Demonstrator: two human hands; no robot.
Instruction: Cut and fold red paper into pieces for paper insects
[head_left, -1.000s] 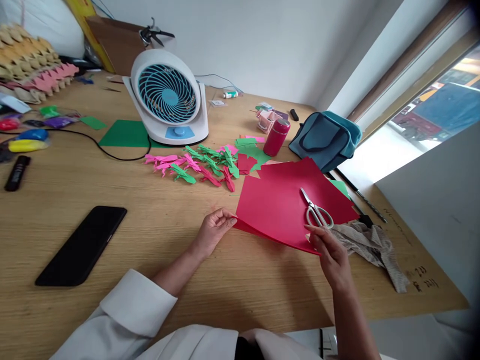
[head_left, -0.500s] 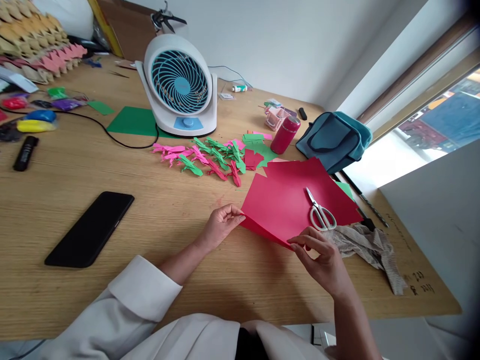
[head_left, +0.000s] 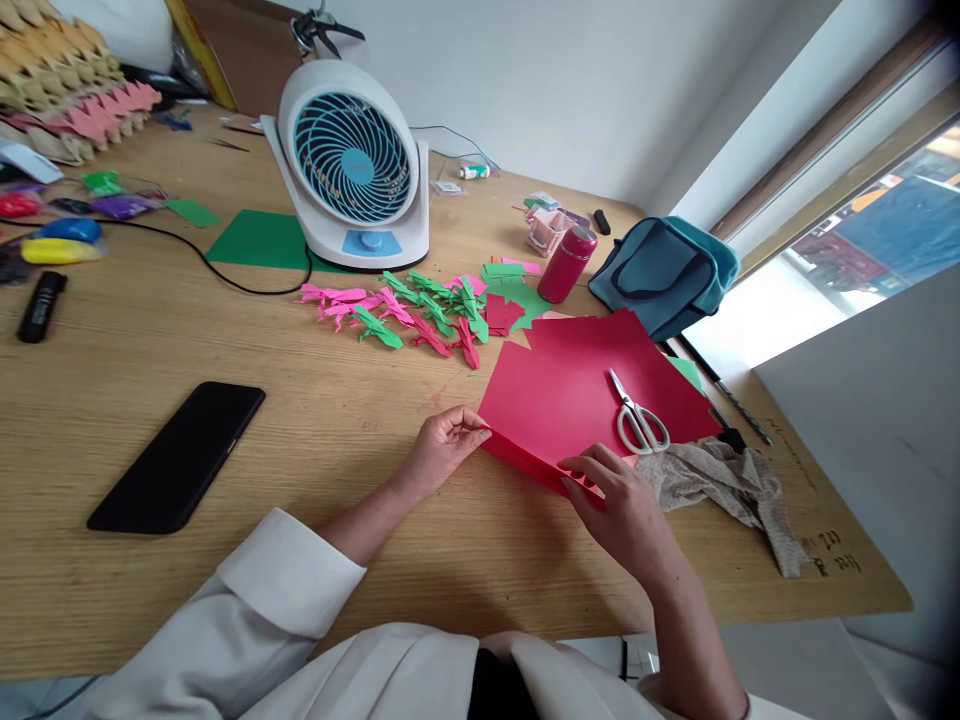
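Observation:
A stack of red paper sheets [head_left: 570, 385] lies on the wooden table [head_left: 300, 400] in front of me. My left hand [head_left: 442, 450] pinches the near left corner of the top red sheet. My right hand [head_left: 611, 500] presses its fingers on the sheet's near edge, gripping it between thumb and fingers. White-handled scissors [head_left: 637, 420] rest on the red paper just beyond my right hand.
Folded pink, green and red paper figures [head_left: 405, 315] lie behind the sheets. A white and blue desk fan [head_left: 352, 180], a red bottle [head_left: 566, 265], a blue bag [head_left: 660, 270], a beige cloth [head_left: 720, 485] and a black phone [head_left: 176, 455] stand around.
My right hand slid left along the red sheet's near edge, toward my left hand. The lifted edge now lies lower. The left hand kept its pinch.

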